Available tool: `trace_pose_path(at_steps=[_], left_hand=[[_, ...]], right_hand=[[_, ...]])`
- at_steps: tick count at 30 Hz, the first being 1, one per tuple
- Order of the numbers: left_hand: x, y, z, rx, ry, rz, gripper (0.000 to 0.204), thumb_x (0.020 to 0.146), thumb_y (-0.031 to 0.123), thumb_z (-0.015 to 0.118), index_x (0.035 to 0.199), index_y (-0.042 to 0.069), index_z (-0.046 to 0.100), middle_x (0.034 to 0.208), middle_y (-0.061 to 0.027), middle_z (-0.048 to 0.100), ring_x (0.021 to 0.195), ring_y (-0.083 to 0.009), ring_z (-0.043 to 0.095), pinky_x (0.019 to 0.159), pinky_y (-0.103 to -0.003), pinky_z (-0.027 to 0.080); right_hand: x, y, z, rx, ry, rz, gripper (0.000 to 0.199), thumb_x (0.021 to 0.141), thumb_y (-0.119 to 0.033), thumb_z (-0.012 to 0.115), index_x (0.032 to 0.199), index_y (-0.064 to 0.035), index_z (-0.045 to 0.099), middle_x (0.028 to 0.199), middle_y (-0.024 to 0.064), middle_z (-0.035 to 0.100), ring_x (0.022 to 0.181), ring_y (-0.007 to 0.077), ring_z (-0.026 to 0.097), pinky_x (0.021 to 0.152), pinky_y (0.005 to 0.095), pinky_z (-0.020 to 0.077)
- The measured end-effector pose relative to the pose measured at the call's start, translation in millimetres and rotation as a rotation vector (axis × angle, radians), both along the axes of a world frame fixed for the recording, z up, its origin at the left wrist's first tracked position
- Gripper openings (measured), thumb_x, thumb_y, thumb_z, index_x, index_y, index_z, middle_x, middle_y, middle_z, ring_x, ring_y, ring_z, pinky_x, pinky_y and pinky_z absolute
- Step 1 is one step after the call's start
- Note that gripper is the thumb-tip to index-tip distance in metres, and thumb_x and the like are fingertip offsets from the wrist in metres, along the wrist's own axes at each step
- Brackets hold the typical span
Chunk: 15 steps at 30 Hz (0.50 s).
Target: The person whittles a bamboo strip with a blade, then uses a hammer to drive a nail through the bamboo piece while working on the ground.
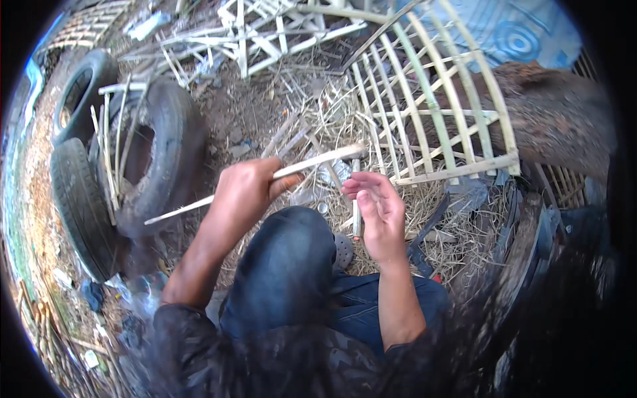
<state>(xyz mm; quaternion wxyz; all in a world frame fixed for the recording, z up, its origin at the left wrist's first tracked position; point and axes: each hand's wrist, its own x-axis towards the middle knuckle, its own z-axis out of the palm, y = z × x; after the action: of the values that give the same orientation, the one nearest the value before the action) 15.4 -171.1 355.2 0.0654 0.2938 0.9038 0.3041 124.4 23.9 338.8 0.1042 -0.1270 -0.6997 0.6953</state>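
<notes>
My left hand (247, 187) is closed around a pale bamboo strip (325, 158). The strip slants across in front of me, its thin end low on the left and its thicker end up on the right. Just right of that thicker end is my right hand (379, 215), raised with thumb and loosely bent fingers apart. A narrow pale stick-like piece (357, 222) with a reddish end shows behind those fingers; whether they touch it I cannot tell. My knees in blue jeans (279, 265) are bent below both hands.
A woven bamboo lattice panel (458, 113) leans at the right, beside a thick log (551, 119). Old tyres (169, 146) stand at the left with strips resting on one. More lattice (265, 40) lies at the back. Bamboo shavings (451, 249) and litter cover the ground.
</notes>
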Motion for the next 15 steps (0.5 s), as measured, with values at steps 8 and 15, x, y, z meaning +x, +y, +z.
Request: trace_pose_path(at_steps=[8,15], left_hand=[[100.3,7.8,74.0,0.138,0.258,-0.145,0.047,0.085,0.045,0.064,0.071,0.001,0.052,0.061,-0.0159,0.051,0.056,-0.0366,0.055,0.052,-0.042,0.042],[174.0,6.5,118.6,0.309,-0.238,-0.361,0.053,0.092,0.046,0.056,0.079,-0.005,0.056,0.056,-0.0110,0.041,0.053,-0.0178,0.032,0.048,-0.035,0.033]], right_hand=[[85.1,-24.6,84.9,-0.188,0.493,-0.078,0.018,0.099,-0.014,0.048,0.095,0.0029,0.054,0.077,0.0104,0.062,0.072,0.0136,0.060,0.070,0.0271,0.0481],[154.1,-27.0,106.8,-0.021,0.686,-0.091,0.019,0.099,-0.013,0.046,0.088,0.0021,0.051,0.074,0.0100,0.060,0.061,0.0125,0.055,0.058,0.0261,0.0465]])
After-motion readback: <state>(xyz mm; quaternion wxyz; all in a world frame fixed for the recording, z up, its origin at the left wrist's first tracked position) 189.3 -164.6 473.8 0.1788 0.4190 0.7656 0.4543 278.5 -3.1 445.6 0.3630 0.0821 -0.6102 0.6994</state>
